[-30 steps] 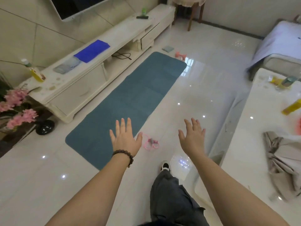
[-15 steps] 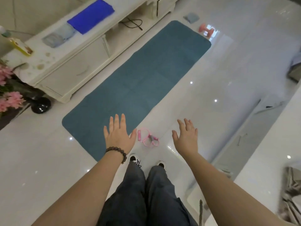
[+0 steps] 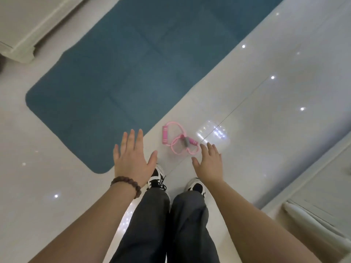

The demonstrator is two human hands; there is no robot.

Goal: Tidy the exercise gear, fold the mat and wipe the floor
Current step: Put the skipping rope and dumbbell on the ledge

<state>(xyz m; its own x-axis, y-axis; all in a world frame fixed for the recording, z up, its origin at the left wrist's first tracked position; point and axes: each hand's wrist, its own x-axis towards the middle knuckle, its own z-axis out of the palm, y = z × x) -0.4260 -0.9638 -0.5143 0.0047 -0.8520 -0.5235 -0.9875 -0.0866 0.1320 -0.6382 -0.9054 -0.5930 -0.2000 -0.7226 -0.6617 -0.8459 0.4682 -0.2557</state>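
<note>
My view has tipped further down since half a second ago: the cabinet top is gone from sight, and the mat now fills ten to one o'clock. The band lies on the floor just beside the mat's edge, between my hands. Left hand and right hand hover palms down, fingers released and spread, holding nothing.

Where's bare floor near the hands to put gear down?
Bare tile left of the left hand, below the teal mat. A wide bare strip right of the mat, beyond the right hand. Crowded between the hands: pink resistance band and both shoes.
</note>
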